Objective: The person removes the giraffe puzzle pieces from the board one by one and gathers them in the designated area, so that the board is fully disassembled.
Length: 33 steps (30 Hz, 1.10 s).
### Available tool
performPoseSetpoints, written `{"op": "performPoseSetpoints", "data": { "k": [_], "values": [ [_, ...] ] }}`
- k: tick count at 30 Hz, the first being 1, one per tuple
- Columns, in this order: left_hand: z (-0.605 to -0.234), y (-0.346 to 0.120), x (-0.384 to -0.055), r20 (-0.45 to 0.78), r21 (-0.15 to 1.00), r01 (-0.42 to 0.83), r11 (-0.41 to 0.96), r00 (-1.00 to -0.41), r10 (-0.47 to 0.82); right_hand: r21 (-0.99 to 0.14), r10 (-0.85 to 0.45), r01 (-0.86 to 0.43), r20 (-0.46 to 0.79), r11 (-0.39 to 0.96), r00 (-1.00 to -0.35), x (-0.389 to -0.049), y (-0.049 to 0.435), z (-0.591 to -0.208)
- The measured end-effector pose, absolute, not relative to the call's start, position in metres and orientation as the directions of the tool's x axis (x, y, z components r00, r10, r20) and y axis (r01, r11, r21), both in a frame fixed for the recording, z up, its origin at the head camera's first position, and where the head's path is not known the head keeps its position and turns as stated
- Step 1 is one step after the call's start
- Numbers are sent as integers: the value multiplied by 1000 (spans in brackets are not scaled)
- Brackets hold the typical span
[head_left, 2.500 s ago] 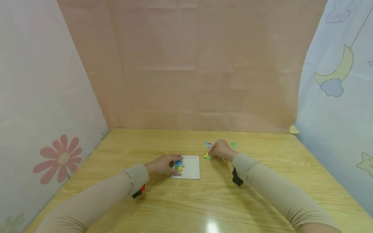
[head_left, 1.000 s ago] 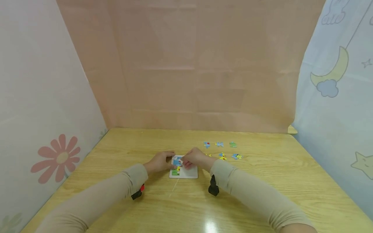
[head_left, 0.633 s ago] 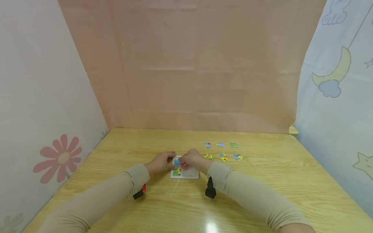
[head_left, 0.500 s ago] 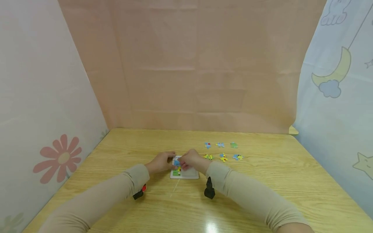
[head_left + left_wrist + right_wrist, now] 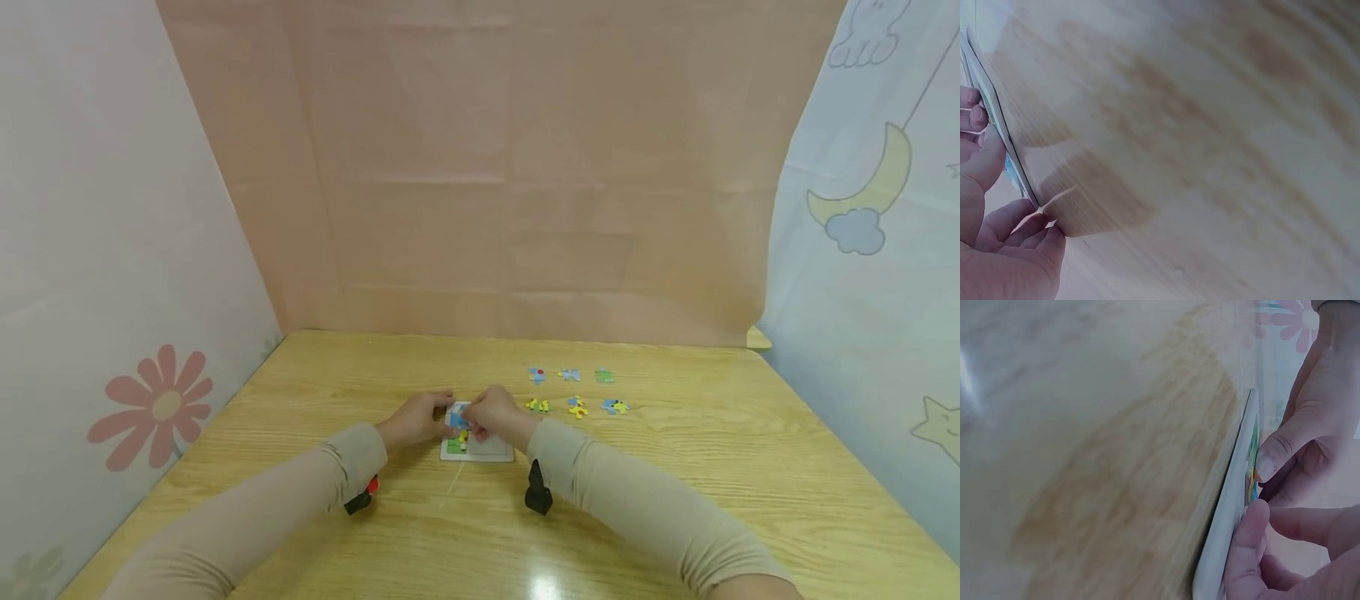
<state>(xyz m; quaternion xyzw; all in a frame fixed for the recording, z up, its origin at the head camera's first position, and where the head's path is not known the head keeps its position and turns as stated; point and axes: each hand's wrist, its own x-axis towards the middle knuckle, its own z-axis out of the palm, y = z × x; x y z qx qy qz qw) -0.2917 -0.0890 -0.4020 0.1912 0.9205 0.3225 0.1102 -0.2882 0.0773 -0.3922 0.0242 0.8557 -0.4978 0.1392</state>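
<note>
A square puzzle board [image 5: 491, 456] with a white rim lies flat on the table in the head view, blue, yellow and green pieces filling its left part. My left hand [image 5: 416, 419] holds the board at its left side, thumb over the pieces and fingers at the far left edge. Over the board's middle, my right hand [image 5: 495, 414] has its fingers curled down at a blue puzzle piece [image 5: 462, 412], pinching it against the fitted ones; fingers partly hide it. The right wrist view shows the left thumb [image 5: 1266, 465] pressing the coloured pieces.
Several loose jigsaw pieces lie in two rows beyond and right of the board, among them a green piece [image 5: 604, 376], a blue-yellow piece [image 5: 616, 407] and a yellow-green piece [image 5: 537, 405]. A brown backdrop [image 5: 487, 208] stands behind the wooden table [image 5: 675, 467].
My right hand has gone from the loose pieces leftward to the board, where it stays with small finger movements. The left hand keeps its place at the board's left side.
</note>
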Motion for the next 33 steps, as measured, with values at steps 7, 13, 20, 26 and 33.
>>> {"op": "performPoseSetpoints", "data": {
  "k": [7, 13, 20, 26, 33],
  "values": [
    [-404, -90, -293, -73, 631, 303, 714, -893, 444, -841, -56, 189, -251, 507, -966, -289, 74, -392],
    [-401, -89, -290, -62, 629, 307, 715, -896, 440, -854, -53, 167, -220, 493, -974, -287, 74, -391],
    [-402, -88, -288, -68, 628, 294, 721, -902, 427, -888, 9, 198, -213, 416, -977, -288, 75, -393],
    [-404, -90, -289, -62, 629, 308, 713, -895, 442, -901, 33, 215, -219, 376, -975, -290, 73, -396],
    [-403, -89, -289, -57, 626, 309, 716, -898, 437, -915, -2, 192, -205, 355, -979, -291, 75, -396]
  ]
}}
